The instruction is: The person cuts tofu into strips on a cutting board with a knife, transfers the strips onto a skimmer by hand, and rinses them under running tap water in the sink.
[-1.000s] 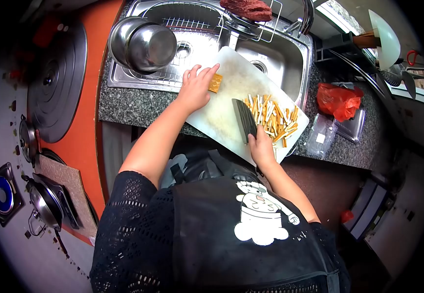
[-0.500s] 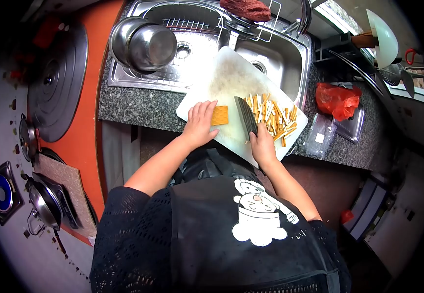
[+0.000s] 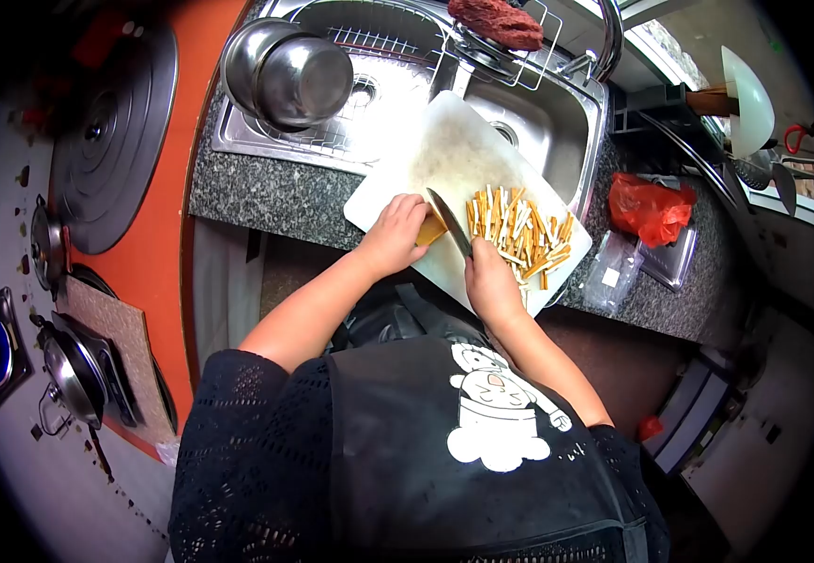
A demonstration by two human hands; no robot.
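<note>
- Left hand (image 3: 397, 233): fingers pressed together, holding 1 yellow slab (image 3: 431, 230) near cutting board's (image 3: 468, 141) near edge.
- Right hand (image 3: 496, 280): fingers clenched round knife (image 3: 448, 219), just beside slab.
- Yellow-white strips (image 3: 519, 233) heaped toward board's right corner.

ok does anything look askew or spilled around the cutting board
The white rectangular cutting board sits askew: its far end juts over the stainless-steel sink instead of lying square on the speckled grey counter. The thin brown-and-white strips lie loosely piled on it; I see none spilled.
</note>
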